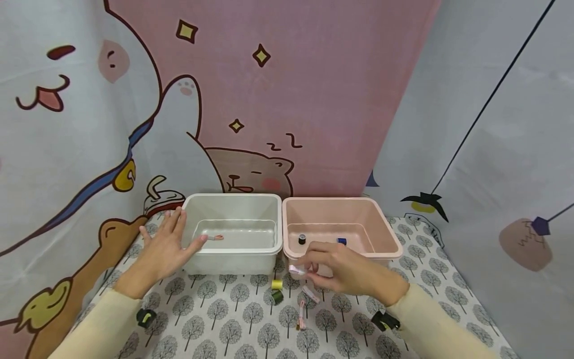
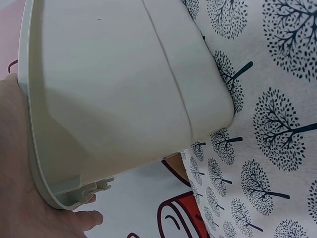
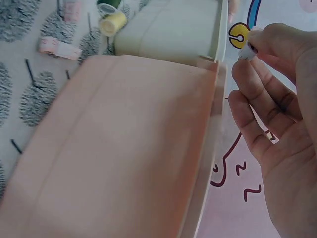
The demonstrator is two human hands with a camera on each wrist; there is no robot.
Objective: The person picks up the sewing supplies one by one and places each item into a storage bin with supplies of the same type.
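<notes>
My left hand (image 1: 164, 245) rests at the front left corner of the white bin (image 1: 233, 197), fingers spread and thumb reaching over the front rim. In the left wrist view that hand (image 2: 29, 163) lies along the bin's rim. Thumb and fingertips of my right hand (image 1: 338, 264) pinch a small white thread spool (image 3: 246, 51), mostly covered by the fingers. This hand is just in front of the pink bin (image 1: 332, 200), close to its front rim. Inside the pink bin are a black spool (image 1: 302, 239) and a blue spool (image 1: 342, 241). A pinkish thread skein (image 1: 216, 238) lies in the white bin.
On the tree-print cloth (image 1: 230, 331) before the bins lie a yellow spool (image 1: 276, 284), a green spool (image 1: 277, 297), a pale skein (image 1: 311, 294) and a pink skein (image 1: 302, 315). The bins stand side by side against a printed curtain (image 1: 332, 99).
</notes>
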